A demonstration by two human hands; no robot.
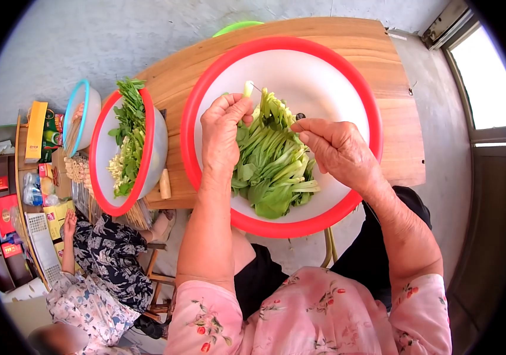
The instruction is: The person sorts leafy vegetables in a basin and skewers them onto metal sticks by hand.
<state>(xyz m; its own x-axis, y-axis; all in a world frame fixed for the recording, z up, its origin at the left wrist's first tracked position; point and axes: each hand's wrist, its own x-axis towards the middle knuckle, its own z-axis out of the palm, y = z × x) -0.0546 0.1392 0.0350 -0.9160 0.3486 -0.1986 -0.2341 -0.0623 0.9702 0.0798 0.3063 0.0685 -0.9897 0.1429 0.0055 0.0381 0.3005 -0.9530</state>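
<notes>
My left hand [224, 125] is closed in a pinch over the left part of a large white basin with a red rim [191, 118]. A pale-based leafy green stalk [247, 89] sticks up from its fingertips, with a thin dark line beside it that I cannot identify. My right hand [339, 145] is pinched too, over the right side of the basin. A small dark bit shows by its fingertips; what they hold is unclear. Beneath both hands lies a heap of leafy greens [276, 171], stalks and leaves together.
A second red-rimmed basin [161, 145] holds more greens. Bundled wooden skewers [138, 214] lie below it, with a blue-rimmed tub [92, 118] behind. The wooden table [398, 118] carries the basins. Another person [111, 254] sits at lower left, near shelves of packets [5, 207].
</notes>
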